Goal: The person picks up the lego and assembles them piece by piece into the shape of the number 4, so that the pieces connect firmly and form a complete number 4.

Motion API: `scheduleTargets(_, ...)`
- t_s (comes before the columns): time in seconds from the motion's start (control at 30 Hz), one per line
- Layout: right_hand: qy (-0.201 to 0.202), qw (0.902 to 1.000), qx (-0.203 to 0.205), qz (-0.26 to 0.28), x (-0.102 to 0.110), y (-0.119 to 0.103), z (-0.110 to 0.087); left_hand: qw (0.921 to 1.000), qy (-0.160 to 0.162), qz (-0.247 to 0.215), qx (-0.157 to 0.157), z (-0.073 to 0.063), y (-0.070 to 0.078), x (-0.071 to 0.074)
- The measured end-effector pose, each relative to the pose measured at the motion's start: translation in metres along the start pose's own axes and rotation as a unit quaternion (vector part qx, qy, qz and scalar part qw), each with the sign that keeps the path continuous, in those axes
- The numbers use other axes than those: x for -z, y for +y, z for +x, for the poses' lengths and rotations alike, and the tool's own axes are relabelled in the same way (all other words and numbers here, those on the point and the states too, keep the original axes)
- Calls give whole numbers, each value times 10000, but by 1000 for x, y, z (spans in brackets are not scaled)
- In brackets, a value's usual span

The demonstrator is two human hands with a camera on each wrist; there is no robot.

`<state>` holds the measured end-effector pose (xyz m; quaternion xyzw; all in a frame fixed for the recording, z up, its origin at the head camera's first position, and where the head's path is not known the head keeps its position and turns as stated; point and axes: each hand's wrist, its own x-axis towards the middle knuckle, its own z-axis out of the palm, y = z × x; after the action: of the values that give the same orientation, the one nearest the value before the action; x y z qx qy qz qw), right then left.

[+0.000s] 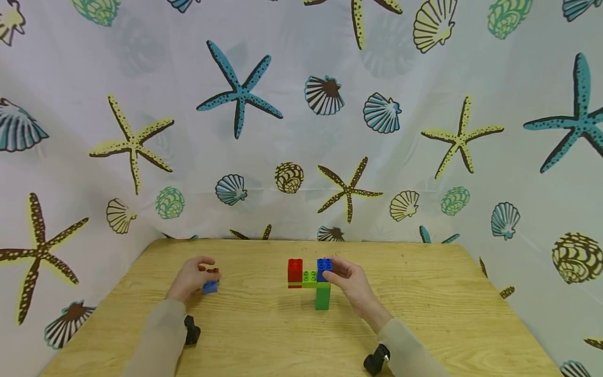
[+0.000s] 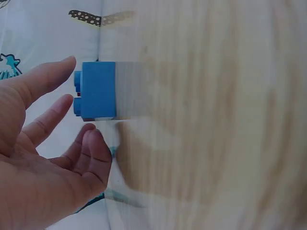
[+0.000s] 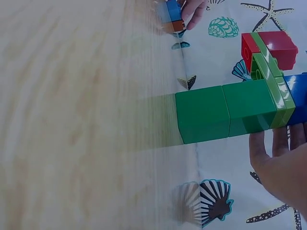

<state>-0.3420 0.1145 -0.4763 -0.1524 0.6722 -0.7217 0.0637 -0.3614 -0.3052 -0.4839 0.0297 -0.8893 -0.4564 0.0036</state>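
Note:
In the head view my right hand (image 1: 350, 285) pinches a blue toy brick (image 1: 324, 267) at the top of a small structure, thumb across its front. Beneath that brick runs a lime green piece (image 1: 309, 277), over a column of two green bricks (image 3: 225, 110). A red brick (image 1: 295, 269) sits at the lime piece's other end, overhanging the table. To the left, my left hand (image 1: 190, 276) reaches around a blue brick (image 2: 98, 91) on the table, its thumb and fingers spread near the studs. Beside this brick is an orange-brown brick (image 1: 214, 271), partly hidden by the fingers.
A light wooden table (image 1: 254, 335) lies under both hands. Behind it and along its sides hangs a white curtain (image 1: 292, 146) printed with starfish and shells. A black wrist device (image 1: 190, 330) shows on the left arm, another (image 1: 376, 360) on the right.

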Motion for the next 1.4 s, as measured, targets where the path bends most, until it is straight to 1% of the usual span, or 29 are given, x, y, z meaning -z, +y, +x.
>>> scheduleTargets(0.1,0,10000,4,51,0,1,0,9998,-66,-18,166,1,1,-1)
scheduleTargets(0.23,15,10000,23,53,0,2,1,9998,-16,-8,215,2,3,-4)
scheduleTargets(0.33,30,10000,27,31,0,1,0,9998,51,124,161,4,5,-7)
scheduleTargets(0.57,-20,10000,-6,27,-2,-1,-3,9988,123,394,252,8,4,-12)
scheduleTargets(0.67,22,10000,-28,-12,-1,-1,-3,9990,120,296,303,11,3,-12)
scheduleTargets(0.83,46,10000,-33,-52,0,0,-2,9991,203,-31,380,13,6,-14)
scheduleTargets(1.03,42,10000,-44,-44,-1,1,-2,9978,461,-168,454,15,13,-17)
scheduleTargets(1.1,52,10000,-46,-31,-1,1,-2,9974,555,-202,418,15,17,-17)
scheduleTargets(1.13,58,10000,-47,-19,-1,1,-2,9968,613,-269,436,14,20,-17)
scheduleTargets(1.2,58,10000,-31,-15,-1,0,-2,9959,732,-368,376,13,25,-16)
scheduleTargets(1.33,57,10000,-6,-7,-1,0,-2,9939,944,-552,114,8,37,-16)
scheduleTargets(1.4,62,10000,-19,-6,-2,-1,-2,9926,1037,-626,-112,5,43,-17)
